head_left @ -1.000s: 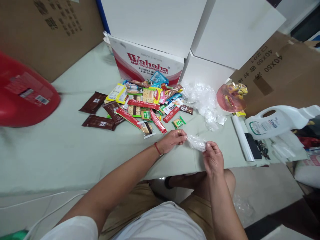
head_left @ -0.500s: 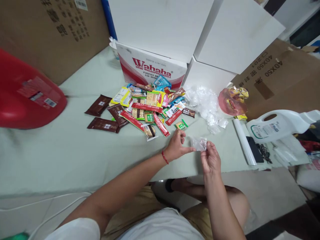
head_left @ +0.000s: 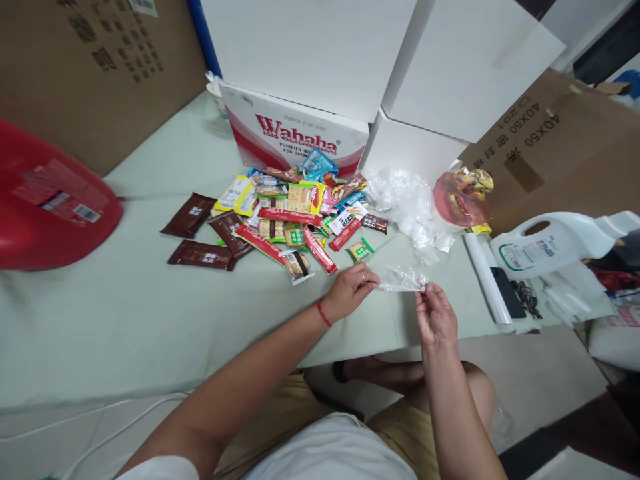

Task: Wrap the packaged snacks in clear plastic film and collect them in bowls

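A clear plastic bag (head_left: 401, 279) is stretched between my two hands above the front part of the table. My left hand (head_left: 350, 291), with a red cord at the wrist, pinches the bag's left end. The bag's right end is pinched between the fingertips of my right hand (head_left: 436, 313). Just beyond my left hand lie a small green-wrapped biscuit (head_left: 361, 251) and a clear-wrapped biscuit (head_left: 299, 265). Behind them spreads a pile of snack packets, with red stick packets (head_left: 320, 250) and brown packets (head_left: 201, 255) toward its left and front.
Crumpled clear bags (head_left: 407, 203) lie beside a pink-rimmed tub (head_left: 463, 207) holding gold-wrapped items. White boxes and a Wahaba carton (head_left: 295, 133) stand behind. A white jug (head_left: 550, 243), a plastic roll (head_left: 487, 280) and a black phone-like object (head_left: 507, 293) lie right; a red container (head_left: 50, 200) stands left.
My hands have moved apart, the right one rightward, and the bag between them is pulled out longer. My left hand's spread fingers have closed on the bag's end.
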Tool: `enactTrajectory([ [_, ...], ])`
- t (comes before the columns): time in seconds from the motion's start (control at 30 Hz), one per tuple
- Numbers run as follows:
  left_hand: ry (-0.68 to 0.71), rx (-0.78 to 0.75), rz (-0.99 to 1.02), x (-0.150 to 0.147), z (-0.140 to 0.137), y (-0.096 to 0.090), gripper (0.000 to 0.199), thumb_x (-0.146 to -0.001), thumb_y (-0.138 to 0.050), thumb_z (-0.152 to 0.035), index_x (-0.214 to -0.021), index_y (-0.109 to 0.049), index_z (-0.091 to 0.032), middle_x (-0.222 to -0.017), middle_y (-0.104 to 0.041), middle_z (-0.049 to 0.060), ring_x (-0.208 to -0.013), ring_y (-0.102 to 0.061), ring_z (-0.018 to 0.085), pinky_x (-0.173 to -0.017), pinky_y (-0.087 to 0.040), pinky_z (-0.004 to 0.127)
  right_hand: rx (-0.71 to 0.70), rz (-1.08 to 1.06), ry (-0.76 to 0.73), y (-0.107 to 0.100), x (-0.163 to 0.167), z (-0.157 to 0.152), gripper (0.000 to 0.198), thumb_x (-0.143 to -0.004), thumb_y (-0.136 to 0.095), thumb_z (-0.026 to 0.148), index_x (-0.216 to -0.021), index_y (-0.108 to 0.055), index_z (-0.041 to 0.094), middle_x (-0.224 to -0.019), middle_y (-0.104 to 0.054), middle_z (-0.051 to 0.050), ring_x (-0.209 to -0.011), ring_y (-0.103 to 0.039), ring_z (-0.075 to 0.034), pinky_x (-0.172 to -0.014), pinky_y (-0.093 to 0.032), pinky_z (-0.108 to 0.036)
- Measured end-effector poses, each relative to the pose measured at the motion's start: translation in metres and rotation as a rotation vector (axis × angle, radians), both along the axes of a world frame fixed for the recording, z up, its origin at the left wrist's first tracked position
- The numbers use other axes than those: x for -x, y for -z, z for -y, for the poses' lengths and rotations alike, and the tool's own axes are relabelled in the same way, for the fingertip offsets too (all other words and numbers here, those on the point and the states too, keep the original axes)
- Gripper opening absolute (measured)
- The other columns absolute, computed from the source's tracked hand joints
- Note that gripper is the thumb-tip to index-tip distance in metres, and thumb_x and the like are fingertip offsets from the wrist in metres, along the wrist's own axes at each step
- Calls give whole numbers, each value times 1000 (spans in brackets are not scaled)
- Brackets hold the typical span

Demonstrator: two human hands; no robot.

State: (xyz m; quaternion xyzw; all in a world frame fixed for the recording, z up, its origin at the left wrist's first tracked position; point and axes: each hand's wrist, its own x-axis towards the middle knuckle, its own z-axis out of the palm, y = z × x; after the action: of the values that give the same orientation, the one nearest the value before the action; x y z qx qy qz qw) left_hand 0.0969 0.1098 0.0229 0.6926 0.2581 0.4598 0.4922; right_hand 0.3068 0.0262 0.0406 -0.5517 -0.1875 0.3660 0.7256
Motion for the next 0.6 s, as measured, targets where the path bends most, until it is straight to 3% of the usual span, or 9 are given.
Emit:
enactTrajectory([
  [0.07, 31, -31, -5, 0, 0, -1, 22, -96, -61, -34, -91, -78, -22, -88, -66, 7, -80, -61, 19, -81, -50, 33, 8, -22, 41, -2, -1, 6, 38, -62, -97, 33, -85, -69, 22, -87, -69, 2, -84, -67, -12, -79, -62, -26],
  [0.23, 53, -84, -18, 0, 2, -3, 24, -98, -57, -33, -93, -78, -22, -93, -67, 9, -87, -65, 21, -84, -51, 34, 203, 83, -94, -6, -7, 18, 37, -70, -92, 45, -85, -70, 20, -93, -69, -1, -87, -66, -15, -77, -62, -30],
  [0.37, 102, -82, 5, -1, 3, -2, 23, -99, -58, -34, -95, -77, -22, -101, -70, 11, -93, -67, 21, -87, -52, 35, 241, 178, 6, -14, -28, 10, 53, -76, -81, 66, -101, -72, 20, -101, -72, -5, -101, -68, -22, -80, -62, -35],
  [0.43, 121, -72, 12, -1, 4, -2, 23, -98, -60, -36, -94, -78, -22, -105, -71, 11, -96, -67, 21, -90, -52, 36, 282, 188, -90, -18, -31, 4, 61, -76, -80, 68, -112, -72, 20, -107, -73, -8, -105, -69, -24, -80, -61, -36],
  [0.5, 131, -36, 33, -2, 4, -3, 23, -97, -62, -38, -93, -78, -22, -107, -71, 12, -97, -67, 21, -91, -52, 37, 326, 199, -234, -21, -25, -2, 64, -71, -89, 59, -120, -71, 23, -113, -74, -8, -104, -69, -23, -79, -58, -33],
  [0.6, 111, 81, 113, -3, 2, -4, 21, -93, -70, -39, -88, -79, -21, -106, -72, 12, -98, -68, 22, -94, -51, 38, 348, 228, -450, -20, -8, -4, 64, -61, -98, 40, -118, -74, 22, -99, -76, -5, -86, -67, -17, -72, -51, -27],
])
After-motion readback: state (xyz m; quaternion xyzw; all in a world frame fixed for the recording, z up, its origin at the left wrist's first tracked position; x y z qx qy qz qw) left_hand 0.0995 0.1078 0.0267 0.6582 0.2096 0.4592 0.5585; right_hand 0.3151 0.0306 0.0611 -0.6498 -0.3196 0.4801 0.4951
